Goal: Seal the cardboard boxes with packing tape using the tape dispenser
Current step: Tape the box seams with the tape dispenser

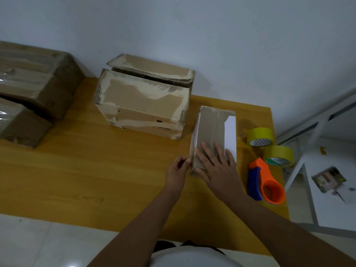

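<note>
A small narrow cardboard box (213,128) with white sides lies on the wooden table (96,170), right of centre. My right hand (215,166) lies flat on its near top with fingers spread. At the box's near left edge, my left hand (177,170) has its fingers curled, seemingly pinching the edge. The orange and blue tape dispenser (267,182) lies on the table just right of my right hand. Behind the small box stands a larger worn cardboard box (142,101) with its top flaps partly raised.
Two yellow tape rolls (260,135) (279,156) lie near the table's right edge, behind the dispenser. Taped brown boxes (32,83) are stacked at the far left. A white metal frame (308,170) stands to the right of the table. Wall runs close behind.
</note>
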The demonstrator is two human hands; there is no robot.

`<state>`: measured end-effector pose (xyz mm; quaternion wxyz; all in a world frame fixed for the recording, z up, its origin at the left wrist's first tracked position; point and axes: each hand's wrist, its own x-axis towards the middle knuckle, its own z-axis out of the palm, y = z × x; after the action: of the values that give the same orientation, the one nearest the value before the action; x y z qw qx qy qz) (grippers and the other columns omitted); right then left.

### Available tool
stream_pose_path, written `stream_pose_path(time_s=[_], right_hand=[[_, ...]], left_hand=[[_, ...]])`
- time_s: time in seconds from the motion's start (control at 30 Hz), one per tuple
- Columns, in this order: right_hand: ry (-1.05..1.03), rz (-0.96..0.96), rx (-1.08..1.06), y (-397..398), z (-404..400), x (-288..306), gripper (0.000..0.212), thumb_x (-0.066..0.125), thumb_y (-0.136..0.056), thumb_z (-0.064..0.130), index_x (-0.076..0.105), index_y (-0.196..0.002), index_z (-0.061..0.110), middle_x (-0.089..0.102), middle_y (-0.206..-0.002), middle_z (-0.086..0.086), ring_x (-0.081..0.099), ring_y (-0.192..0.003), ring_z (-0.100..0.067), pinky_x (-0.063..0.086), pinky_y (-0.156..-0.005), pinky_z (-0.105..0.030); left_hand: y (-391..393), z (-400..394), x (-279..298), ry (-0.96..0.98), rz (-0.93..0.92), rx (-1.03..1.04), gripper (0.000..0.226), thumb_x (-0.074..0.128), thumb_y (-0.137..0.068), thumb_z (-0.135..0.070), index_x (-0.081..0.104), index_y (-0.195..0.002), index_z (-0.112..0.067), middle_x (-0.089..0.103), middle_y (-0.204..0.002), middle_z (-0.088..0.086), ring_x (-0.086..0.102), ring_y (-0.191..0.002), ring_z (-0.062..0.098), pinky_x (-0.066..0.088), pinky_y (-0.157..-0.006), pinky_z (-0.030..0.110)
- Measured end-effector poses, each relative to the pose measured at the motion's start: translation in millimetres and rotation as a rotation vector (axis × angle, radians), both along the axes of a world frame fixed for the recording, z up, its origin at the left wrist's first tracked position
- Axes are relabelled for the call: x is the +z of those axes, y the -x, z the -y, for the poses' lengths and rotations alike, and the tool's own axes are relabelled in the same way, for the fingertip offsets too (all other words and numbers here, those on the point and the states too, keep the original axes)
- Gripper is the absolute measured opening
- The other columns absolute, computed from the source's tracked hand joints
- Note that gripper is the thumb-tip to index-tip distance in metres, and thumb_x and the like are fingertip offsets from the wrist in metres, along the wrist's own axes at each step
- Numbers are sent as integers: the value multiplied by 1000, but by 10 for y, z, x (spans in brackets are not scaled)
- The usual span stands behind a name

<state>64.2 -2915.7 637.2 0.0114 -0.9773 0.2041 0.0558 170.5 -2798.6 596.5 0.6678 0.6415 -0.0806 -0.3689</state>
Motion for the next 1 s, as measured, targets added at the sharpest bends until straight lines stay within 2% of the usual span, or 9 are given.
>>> stream_pose_path(time_s=[0.13,0.37,0.53,0.6,0.67,0.73,0.8,0.9,1.0], right_hand=[[-2,6,-2,-5,-8,-5,61,17,-100,58,7,-154,33,10,-163,3,9,-150,-31,21,-116,-57],[2,-2,-6,-5,3,-14,61,15,-100,59,8,-154,34,11,-163,3,9,-150,-30,19,-117,-56],[-6,14,-4,8,14,-35,62,15,-99,61,11,-155,34,12,-163,5,9,-150,-29,17,-118,-55],[2,15,-1,9,16,-46,61,16,-100,61,10,-154,34,12,-163,5,9,-150,-29,17,-118,-55],[7,15,3,6,17,-48,61,13,-100,61,10,-154,34,13,-163,4,10,-150,-29,16,-118,-55],[11,10,4,3,14,-44,60,11,-100,60,11,-154,33,13,-163,4,10,-150,-30,16,-118,-55],[20,2,1,3,7,-40,60,13,-100,58,12,-155,32,13,-163,3,10,-150,-30,17,-117,-56],[17,-6,3,5,11,-42,61,16,-100,58,12,-154,32,14,-163,2,10,-150,-30,18,-116,-57],[15,-13,6,-4,15,-43,61,16,-100,59,10,-155,33,11,-163,3,9,-150,-30,17,-117,-56]], left_hand=[[51,167,-54,-145,49,78,6,58,-99,-22,53,-102,-21,60,-99,0,62,-82,-1,50,-64,14],[-65,330,-115,-417,263,-89,23,47,-103,-14,56,-121,-1,47,-128,17,54,-114,31,49,-94,46],[-88,-54,29,-310,333,-118,24,44,-104,-12,64,-115,-20,65,-111,-11,61,-108,11,46,-80,9],[1,-228,101,-192,372,-187,31,46,-103,-8,64,-126,-19,66,-116,-14,62,-106,1,46,-85,9],[138,-284,144,-133,423,-262,43,46,-102,-4,51,-142,-19,67,-118,-6,61,-86,-5,49,-79,13],[233,-265,162,-154,509,-296,53,44,-101,1,37,-149,-19,69,-115,12,63,-79,7,52,-72,20],[212,-279,167,-164,604,-363,60,42,-100,5,26,-152,-19,67,-114,20,61,-80,7,46,-68,9],[7,-351,243,-194,667,-557,62,47,-101,-3,21,-155,-19,58,-137,11,62,-101,5,49,-84,16],[-312,-343,272,-245,841,-688,57,62,-97,-21,41,-149,-15,58,-140,4,59,-121,18,46,-95,28]])
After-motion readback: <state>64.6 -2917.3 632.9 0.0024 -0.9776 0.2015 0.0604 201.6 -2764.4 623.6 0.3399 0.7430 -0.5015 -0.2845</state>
